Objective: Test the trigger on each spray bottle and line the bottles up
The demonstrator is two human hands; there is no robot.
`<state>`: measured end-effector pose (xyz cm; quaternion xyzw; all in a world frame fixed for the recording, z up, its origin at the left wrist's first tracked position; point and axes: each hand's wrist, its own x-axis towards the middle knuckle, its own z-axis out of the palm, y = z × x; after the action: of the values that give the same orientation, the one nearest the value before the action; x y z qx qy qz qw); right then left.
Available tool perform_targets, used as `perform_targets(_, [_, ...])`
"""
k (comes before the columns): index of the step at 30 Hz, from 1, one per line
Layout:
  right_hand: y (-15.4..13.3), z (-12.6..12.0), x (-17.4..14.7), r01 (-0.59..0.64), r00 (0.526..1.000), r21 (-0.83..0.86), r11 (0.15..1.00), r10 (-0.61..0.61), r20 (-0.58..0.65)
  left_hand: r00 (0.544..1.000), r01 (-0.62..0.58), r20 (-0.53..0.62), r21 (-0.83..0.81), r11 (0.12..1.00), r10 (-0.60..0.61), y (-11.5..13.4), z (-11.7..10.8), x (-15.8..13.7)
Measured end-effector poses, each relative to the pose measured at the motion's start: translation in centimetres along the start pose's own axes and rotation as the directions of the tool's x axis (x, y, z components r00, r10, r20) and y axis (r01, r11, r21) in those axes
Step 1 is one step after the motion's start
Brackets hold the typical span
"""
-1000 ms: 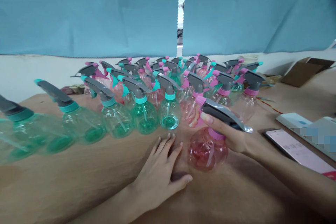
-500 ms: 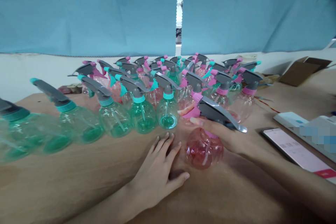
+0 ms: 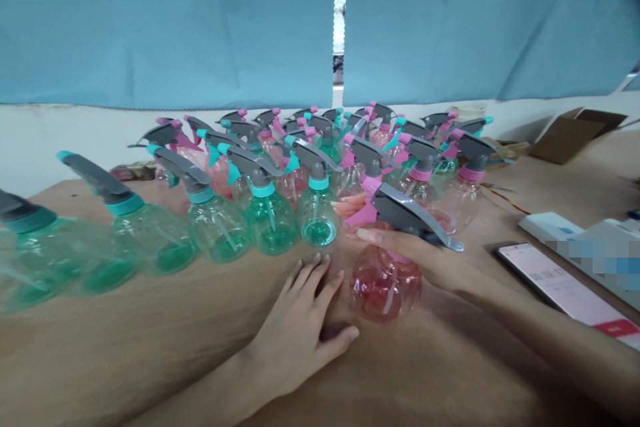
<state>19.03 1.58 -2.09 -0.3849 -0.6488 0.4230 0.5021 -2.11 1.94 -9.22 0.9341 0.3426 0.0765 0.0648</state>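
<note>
A round pink spray bottle (image 3: 385, 283) with a grey lever and pink nozzle stands upright on the wooden table at the front. Around its neck, under the spray head, is my right hand (image 3: 420, 250). The thumb passes on the near side and the other fingers reach round behind, partly hidden by the pink nozzle part. To the left of this bottle, my left hand (image 3: 305, 320) lies flat on the table with its fingers spread, holding nothing. Just beyond its fingertips stand a green spray bottle (image 3: 319, 213) and another green spray bottle (image 3: 270, 227).
More green bottles (image 3: 173, 240) run to the left edge, and several pink and green ones crowd behind. At right lie a phone (image 3: 560, 280) and a white device (image 3: 560, 230). A cardboard box (image 3: 565, 140) sits farther back, before a blue curtain (image 3: 200, 27).
The gap between my right thumb and fingers has widened a little at the bottle's neck. The bottle shifts very slightly left; my left hand stays in place.
</note>
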Motion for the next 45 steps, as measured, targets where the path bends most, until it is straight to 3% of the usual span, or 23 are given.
perform_targets(6, [0.4,-0.1,-0.2,-0.043,0.999,-0.028,0.999,0.042,-0.030,1.000,-0.003,-0.002,-0.012,1.000,0.003,0.1,-0.1,-0.1])
perform_targets(12, [0.7,-0.3,0.1,-0.028,0.999,-0.020,0.999,0.029,0.044,1.000,-0.001,0.003,-0.026,1.000,0.001,0.0,0.0,-0.1])
perform_targets(18, [1.8,-0.5,-0.2,-0.138,0.989,0.073,0.988,0.134,0.065,1.000,0.002,-0.002,-0.021,1.000,-0.002,0.2,-0.2,0.0])
perform_targets(24, [1.1,-0.3,-0.7,-0.147,0.984,0.048,0.988,0.152,-0.098,1.000,0.011,0.026,-0.025,1.000,-0.010,0.3,-0.4,0.0])
perform_targets(32, [-0.9,0.2,-0.2,-0.070,0.993,-0.088,0.994,0.061,-0.102,1.000,0.009,0.024,-0.023,1.000,-0.008,0.3,-0.3,0.0])
perform_targets(39, [0.1,-0.6,-0.6,-0.017,0.993,-0.256,0.967,-0.014,-0.117,1.000,-0.005,-0.007,-0.014,1.000,0.005,0.2,-0.2,-0.1])
perform_targets(45, [0.6,-0.9,-0.6,-0.039,0.996,-0.205,0.978,0.022,-0.082,1.000,-0.003,0.001,-0.008,1.000,0.003,0.3,-0.4,-0.1])
